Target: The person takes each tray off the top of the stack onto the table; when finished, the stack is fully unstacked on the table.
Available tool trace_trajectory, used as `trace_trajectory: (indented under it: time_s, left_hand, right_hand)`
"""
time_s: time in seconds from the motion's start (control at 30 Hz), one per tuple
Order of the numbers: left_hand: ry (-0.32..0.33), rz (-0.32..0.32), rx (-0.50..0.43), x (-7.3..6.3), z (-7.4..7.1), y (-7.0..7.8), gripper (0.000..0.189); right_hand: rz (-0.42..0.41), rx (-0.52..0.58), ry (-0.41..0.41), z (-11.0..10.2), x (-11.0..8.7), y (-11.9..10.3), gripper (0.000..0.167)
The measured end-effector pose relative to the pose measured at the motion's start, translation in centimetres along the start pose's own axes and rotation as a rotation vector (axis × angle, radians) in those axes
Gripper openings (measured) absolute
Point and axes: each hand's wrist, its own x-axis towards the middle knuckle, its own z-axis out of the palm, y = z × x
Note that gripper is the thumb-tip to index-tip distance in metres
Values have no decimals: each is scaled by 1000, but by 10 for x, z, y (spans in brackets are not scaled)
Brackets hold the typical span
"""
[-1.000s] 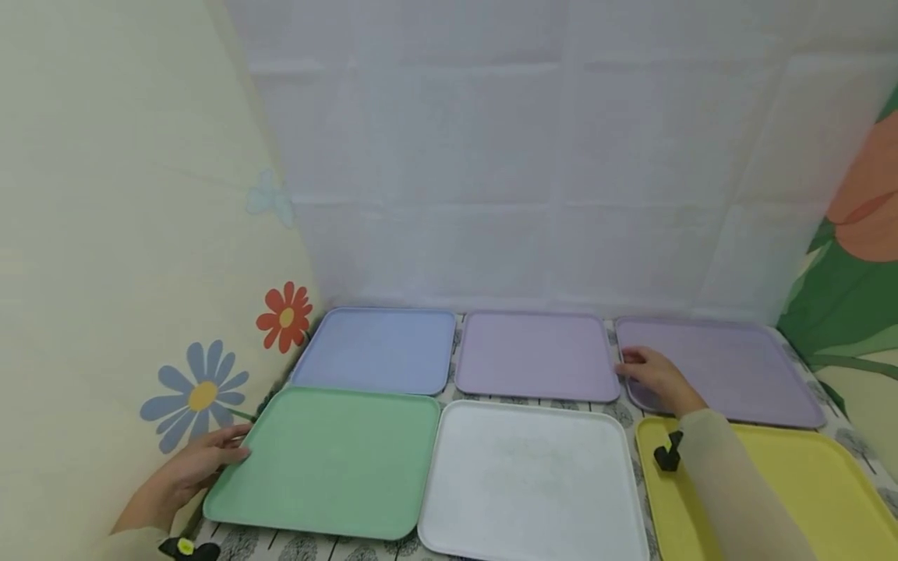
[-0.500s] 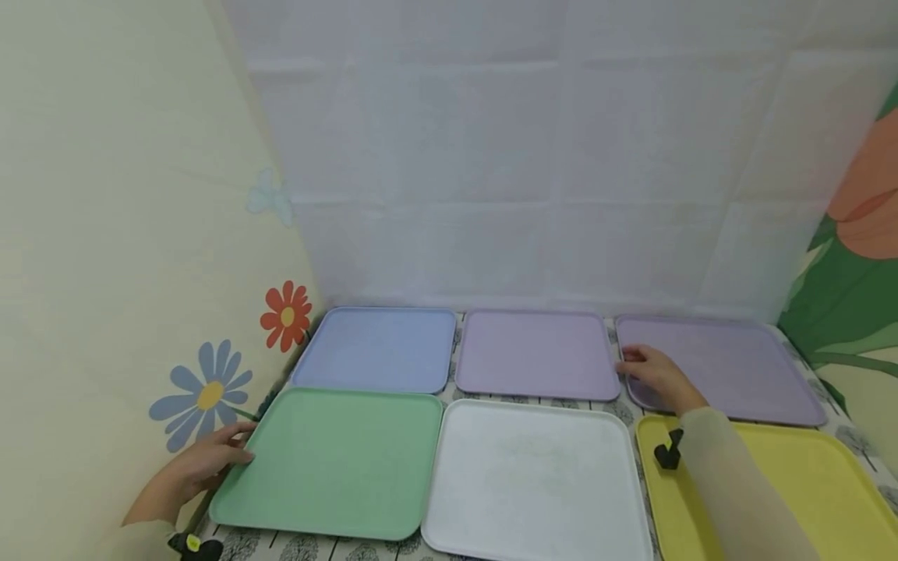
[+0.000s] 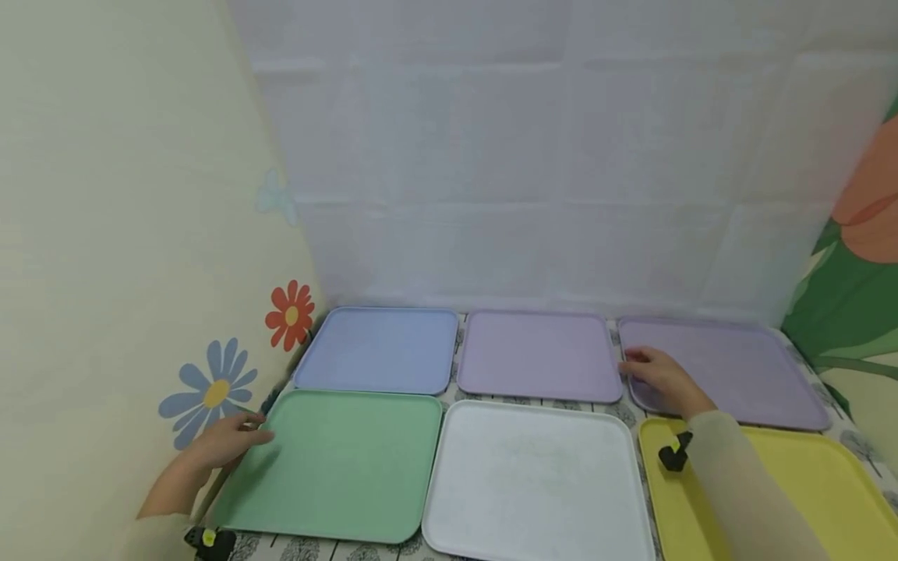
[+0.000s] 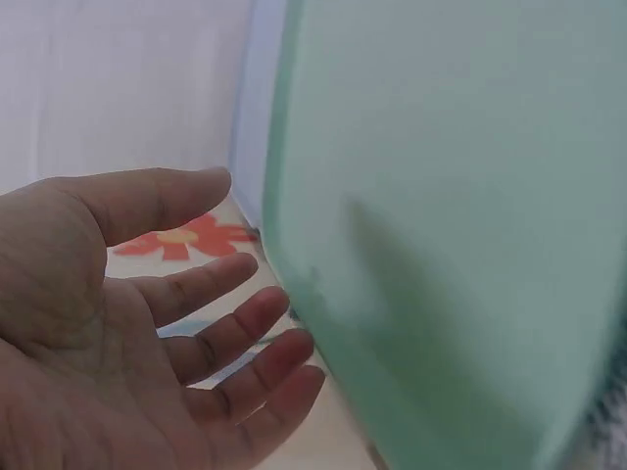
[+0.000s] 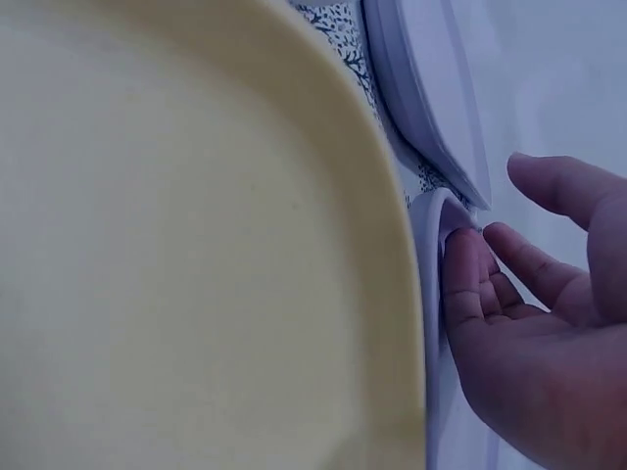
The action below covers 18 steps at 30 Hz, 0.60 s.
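Observation:
My left hand [image 3: 219,446] is at the left edge of the green tray [image 3: 344,467], thumb over the tray's surface. In the left wrist view that hand [image 4: 147,333] shows a bare palm, its fingers loosely spread beside the tray's rim, holding nothing. My right hand [image 3: 661,375] reaches across the yellow tray [image 3: 807,483] to the left edge of the right-hand purple tray [image 3: 744,374]. In the right wrist view the right hand [image 5: 549,338] has its lower fingertips inside that tray's rim, with thumb and index apart and nothing between them.
A white tray [image 3: 533,475] lies at the front middle. Behind stand a blue tray [image 3: 382,351] and another purple tray [image 3: 536,354]. A tree-patterned cloth [image 3: 302,548] shows between the trays. A pale hanging sheet [image 3: 533,156] closes the back; flowered walls flank both sides.
My left hand has lifted from the green tray's left edge and moved a little right and up. The green tray shifted slightly right at first. The right hand has stayed nearly still.

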Motion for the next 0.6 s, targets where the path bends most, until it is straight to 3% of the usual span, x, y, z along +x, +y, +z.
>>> trace_trajectory:
  time_s: [0.13,0.27,0.6]
  left_hand:
    - [6,64,16,6,1,23,66]
    - [35,119,28,15,13,43,60]
    - [85,147,-34,39,39,90,51]
  right_hand:
    - [-29,4,0,-2,-4,1,65]
    - [-66,-16,14,-4,-7,0,61]
    - [-132,-115,67,-6,-12,-3,55]
